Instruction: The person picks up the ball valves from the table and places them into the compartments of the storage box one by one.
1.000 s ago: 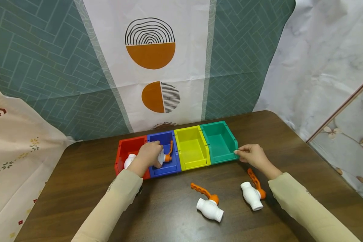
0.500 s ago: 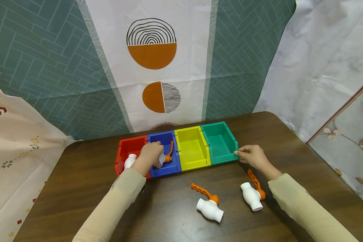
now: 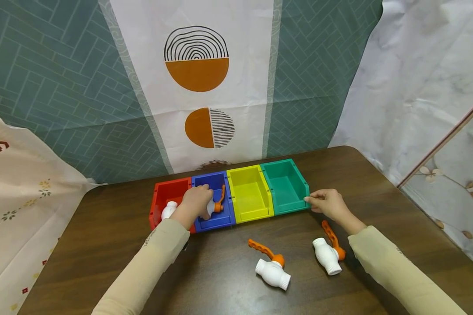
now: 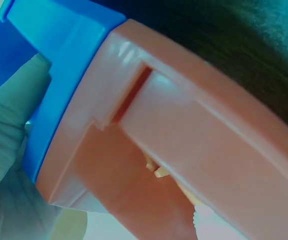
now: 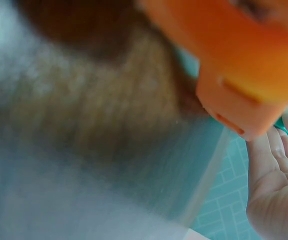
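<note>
Farthest left of the left fingers, a cream flower-printed cloth [image 3: 27, 192] hangs beside the dark brown wood-grained table [image 3: 102, 236]. Just left of those fingers sits a red low-fronted plastic bin [image 3: 170, 190], with a white ball valve, rounded and ribbed at the end [image 3: 168, 210], inside it, partly hidden by the wrist. The left hand [image 3: 194, 203], in a beige sleeve [image 3: 142, 271], reaches into a blue low-fronted plastic bin [image 3: 214, 224]; its fingers are bent over a white plastic ball valve with an orange lever [image 3: 211, 206] and hold it, thumb on the near side, fingertips hidden. That valve's lever lies right of the fingers, pointing away from the person. Next rightward, between the two hands, a yellow low-fronted plastic bin [image 3: 250, 194] touches the blue one. Nearer the person, below and left of the right fingers, a white valve with a ridged orange handle [image 3: 273, 273] lies on its side. A green low-fronted plastic bin [image 3: 285, 190] stands immediately left of the right hand [image 3: 331, 204], whose thumb and bent fingers pinch its near right corner. Just below those fingers, by the wrist, lies another orange-handled white valve [image 3: 326, 256]. Well right of them hangs a white marbled cloth [image 3: 410, 87]
</note>
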A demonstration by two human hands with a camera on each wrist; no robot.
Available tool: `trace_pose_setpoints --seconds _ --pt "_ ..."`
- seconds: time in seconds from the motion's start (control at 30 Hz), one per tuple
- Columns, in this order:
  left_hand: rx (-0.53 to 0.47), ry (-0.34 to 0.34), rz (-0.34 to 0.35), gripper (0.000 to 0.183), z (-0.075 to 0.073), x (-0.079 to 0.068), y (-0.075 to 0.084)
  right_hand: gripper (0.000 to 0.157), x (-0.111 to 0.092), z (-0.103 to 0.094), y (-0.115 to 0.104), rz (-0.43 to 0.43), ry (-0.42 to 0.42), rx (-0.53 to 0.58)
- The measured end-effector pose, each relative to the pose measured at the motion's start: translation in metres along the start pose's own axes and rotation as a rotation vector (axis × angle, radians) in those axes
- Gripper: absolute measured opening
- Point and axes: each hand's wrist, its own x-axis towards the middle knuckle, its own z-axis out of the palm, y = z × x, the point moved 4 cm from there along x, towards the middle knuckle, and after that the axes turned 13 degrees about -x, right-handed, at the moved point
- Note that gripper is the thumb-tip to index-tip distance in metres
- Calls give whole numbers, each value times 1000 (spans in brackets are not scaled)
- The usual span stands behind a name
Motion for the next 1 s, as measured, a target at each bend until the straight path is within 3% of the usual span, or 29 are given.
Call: trace_pose_setpoints --seconds 0.27,0.47,0.7,0.83,1.0 --pt "-12 -36 -6 66 -2 -1 0 33 2 1 0 -4 3 -5" --pt "-41 -48 31 72 -4 -2 0 33 1 1 1 -1 7 -21" --pt "-246 -55 65 80 -10 -12 -6 35 0 1 0 -14 10 -20" --pt "-314 10 89 75 -19 -22 -14 35 -1 0 -1 -13 16 -22" --pt "-375 255 113 63 -32 -45 -30 35 -1 1 -1 -1 16 -29"
